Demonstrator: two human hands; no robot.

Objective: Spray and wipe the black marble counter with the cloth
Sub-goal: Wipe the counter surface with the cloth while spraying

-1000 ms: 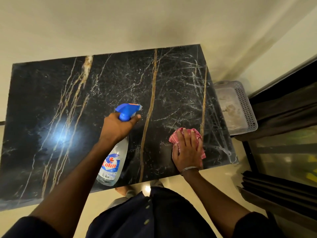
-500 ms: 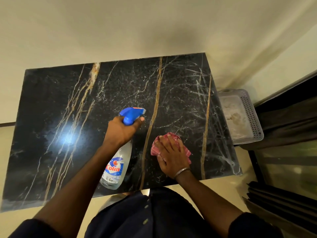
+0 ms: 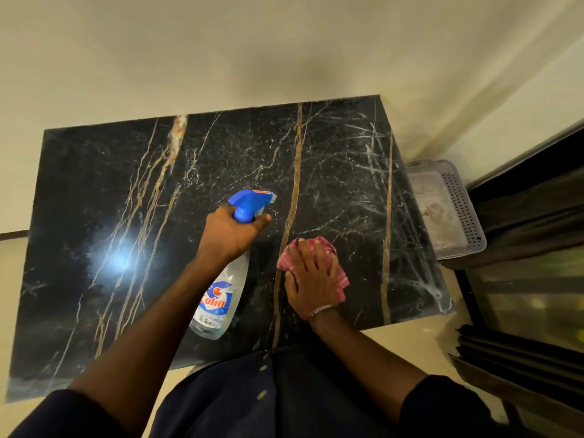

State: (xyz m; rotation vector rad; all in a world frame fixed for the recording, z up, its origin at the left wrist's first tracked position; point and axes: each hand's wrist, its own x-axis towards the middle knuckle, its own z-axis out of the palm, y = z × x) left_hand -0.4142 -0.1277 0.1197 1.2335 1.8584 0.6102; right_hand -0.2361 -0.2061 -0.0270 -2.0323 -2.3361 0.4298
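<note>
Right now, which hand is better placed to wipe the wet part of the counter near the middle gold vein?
The right hand. It lies flat on the pink cloth, pressed on the counter just right of that vein. The left hand is busy gripping the spray bottle.

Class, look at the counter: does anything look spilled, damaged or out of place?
Nothing stands out. The counter shows only veins and a light glare; the left hand holds the spray bottle, the right hand presses the cloth.

Dark navy buttoned shirt [image 3: 284, 399], short sleeves; thin silver bangle [image 3: 320, 310] on right wrist
</note>
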